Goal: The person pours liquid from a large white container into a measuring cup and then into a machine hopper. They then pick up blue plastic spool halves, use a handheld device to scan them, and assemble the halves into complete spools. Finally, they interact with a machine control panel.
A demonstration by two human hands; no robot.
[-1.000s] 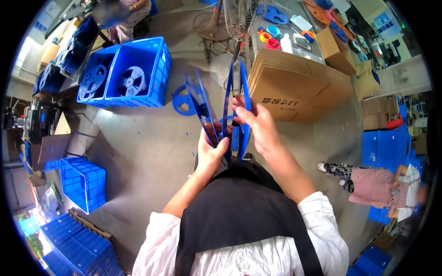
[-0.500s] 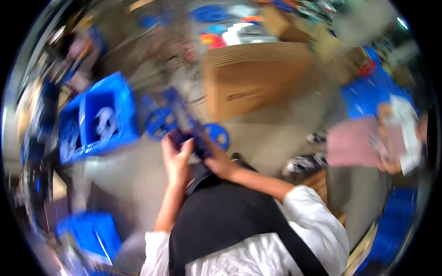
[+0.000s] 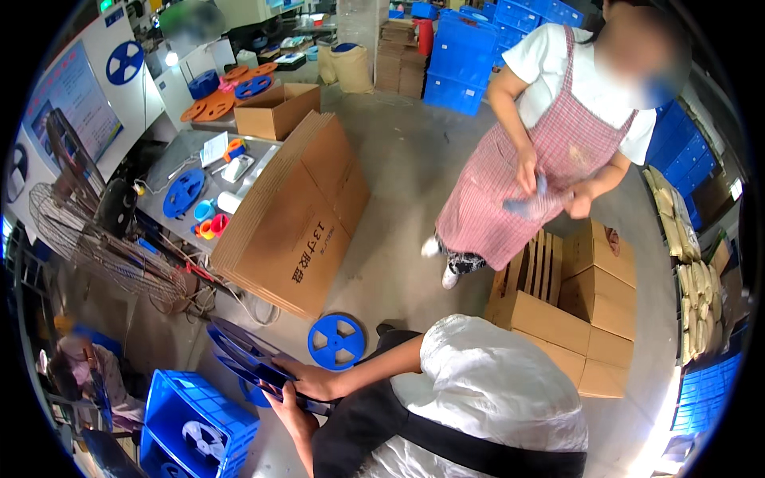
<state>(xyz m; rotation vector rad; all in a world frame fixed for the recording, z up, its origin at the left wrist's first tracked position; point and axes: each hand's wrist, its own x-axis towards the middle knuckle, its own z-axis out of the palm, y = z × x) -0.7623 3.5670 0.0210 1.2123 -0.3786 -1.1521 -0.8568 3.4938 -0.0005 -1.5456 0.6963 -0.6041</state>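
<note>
Both my hands grip a dark blue plastic reel (image 3: 243,356) seen nearly edge-on; whether it is one reel or a small stack I cannot tell. My right hand (image 3: 317,382) is closed over its near end, and my left hand (image 3: 295,420) holds it just below with the fingers wrapped round the edge. Past my right hand, a blue spoked disc (image 3: 336,341) lies on the floor. Partly hidden beneath the held reel is another blue disc (image 3: 255,392). To the left stands a blue crate (image 3: 195,390) with a white spoked disc (image 3: 204,440) inside.
Flattened cardboard boxes (image 3: 295,223) lean against a metal table (image 3: 163,163) bearing tape rolls and reels. A wire-caged fan (image 3: 100,231) stands at left. A person in a checked apron (image 3: 542,163) holds something small, beside open cartons (image 3: 582,319). Blue crates (image 3: 458,64) are stacked behind.
My view has swung right and lifted, so the person in the apron and the cartons now show fully. My hands still hold the reel, now lower in the picture.
</note>
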